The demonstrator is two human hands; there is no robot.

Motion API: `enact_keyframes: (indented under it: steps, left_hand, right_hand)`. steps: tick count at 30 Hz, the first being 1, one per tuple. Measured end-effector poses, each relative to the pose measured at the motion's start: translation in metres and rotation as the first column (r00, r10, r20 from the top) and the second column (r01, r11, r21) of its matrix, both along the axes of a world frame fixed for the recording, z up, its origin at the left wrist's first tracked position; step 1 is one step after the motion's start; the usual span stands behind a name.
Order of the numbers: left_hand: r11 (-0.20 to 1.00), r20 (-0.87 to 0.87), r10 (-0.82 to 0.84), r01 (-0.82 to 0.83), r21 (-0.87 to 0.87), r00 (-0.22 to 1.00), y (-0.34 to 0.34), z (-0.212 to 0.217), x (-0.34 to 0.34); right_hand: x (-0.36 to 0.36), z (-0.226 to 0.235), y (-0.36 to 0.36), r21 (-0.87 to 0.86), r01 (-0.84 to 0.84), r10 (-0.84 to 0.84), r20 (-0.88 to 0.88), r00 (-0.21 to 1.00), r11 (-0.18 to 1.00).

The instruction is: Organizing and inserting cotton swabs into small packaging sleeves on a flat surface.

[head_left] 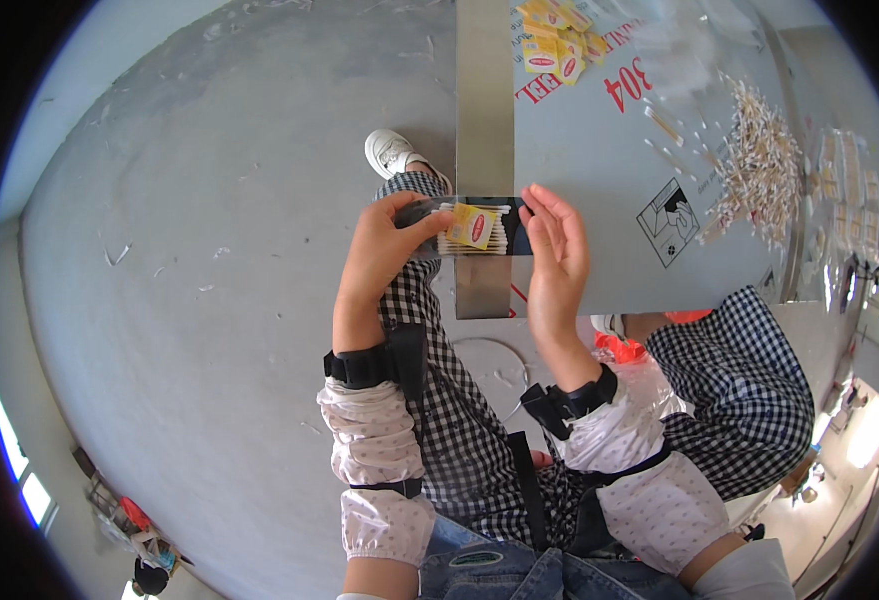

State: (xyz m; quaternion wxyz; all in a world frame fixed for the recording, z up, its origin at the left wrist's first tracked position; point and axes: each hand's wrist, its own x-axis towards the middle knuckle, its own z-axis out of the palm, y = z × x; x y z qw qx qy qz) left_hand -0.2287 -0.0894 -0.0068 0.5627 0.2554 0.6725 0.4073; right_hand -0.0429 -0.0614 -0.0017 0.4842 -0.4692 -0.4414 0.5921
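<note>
Holding clear bag [517,240], cotton swabs [500,238] under yellow card [473,227]; left hand [377,250] clamped on bag; right hand [561,252] at end, grip unclear.

Workshop, littered grey floor [209,350], heaped swabs [759,165]

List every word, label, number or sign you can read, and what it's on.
Yellow card on the held swab pack: red oval label, too small to read.
Piled yellow cards: similar red ovals, too small to read.
Tabletop sheet: large red lettering and number, wording not copied; smaller print blurred.
Same sheet: black-outlined diamond sign with a hand pictogram.
Oval patch on denim: too small.
</note>
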Motion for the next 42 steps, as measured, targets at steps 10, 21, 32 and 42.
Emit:
enact_keyframes:
  steps: [10,21,32,42]
  left_hand:
    - [1.0,0.029,-0.011,0.012,-0.007,1.0,0.004,-0.002,0.001]
    - [1.0,0.053,0.006,-0.005,-0.019,0.999,0.004,0.002,0.002]
    - [1.0,0.077,0.002,-0.001,-0.018,0.997,0.004,0.004,0.001]
    - [0.993,0.016,-0.111,0.111,0.037,0.994,0.003,0.005,-0.002]
  right_hand:
    - [-0.007,-0.008,0.0,0.086,-0.096,0.101,-0.057,0.993,0.992]
    - [-0.013,-0.007,-0.009,0.085,-0.106,0.111,-0.058,0.992,0.991]
    - [-0.016,-0.008,-0.028,0.07,-0.011,0.019,-0.125,0.992,0.998]
    - [-0.005,-0.012,-0.013,0.198,-0.139,0.075,0.303,0.95,0.97]
